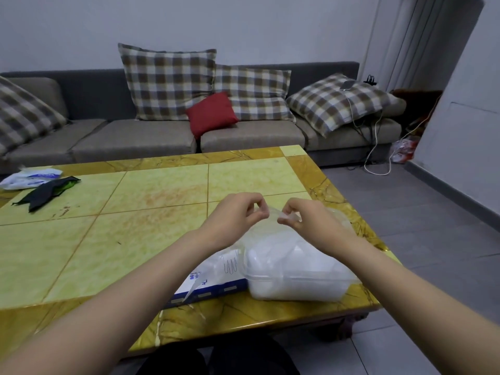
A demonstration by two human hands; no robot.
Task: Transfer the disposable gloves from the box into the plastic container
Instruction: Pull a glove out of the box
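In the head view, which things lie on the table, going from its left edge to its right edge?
White and blue packet, black cloth, glove box, plastic container. Left out: the left hand and right hand, pinching a clear glove above the last two.

Wall (270,23): pale, plain, far.
Sofa (135,142): grey, along far wall; checked cushions (167,82), one red cushion (211,113).
Worktop (135,239): near, yellow-green tiles, brown marbled border.
Floor (433,226): grey tiles, right.

Thin clear glove (273,216) above heaped plastic container (297,282) beside box (213,276)
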